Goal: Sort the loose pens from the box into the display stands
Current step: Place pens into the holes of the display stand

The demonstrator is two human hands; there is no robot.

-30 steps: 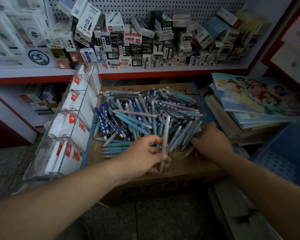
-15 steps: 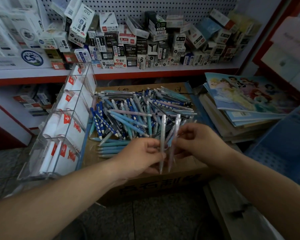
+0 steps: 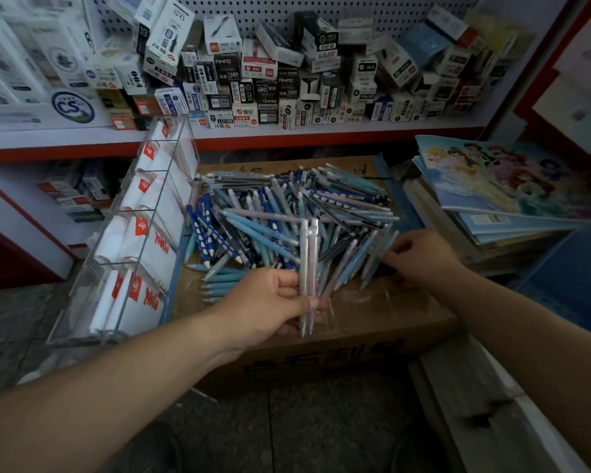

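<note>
A heap of loose pens [image 3: 287, 220], mostly blue and pale pastel, lies on top of a brown cardboard box [image 3: 372, 319]. My left hand [image 3: 270, 302] grips two pale pens [image 3: 307, 268] upright over the box's near edge. My right hand [image 3: 420, 257] reaches into the right side of the heap, its fingertips touching several pale blue pens there. A clear acrylic display stand [image 3: 133, 233] with several compartments, lined with white and red cards, stands against the box's left side.
A red-edged shelf [image 3: 287, 134] behind holds many stacked small stationery boxes in front of a pegboard. To the right, a stack of illustrated notebooks [image 3: 498, 199] rests beside a blue plastic crate [image 3: 574, 278]. Grey tiled floor lies below.
My right hand passed a second pale pen to my left hand, then moved back right into the heap. My left hand went from holding one pen to two.
</note>
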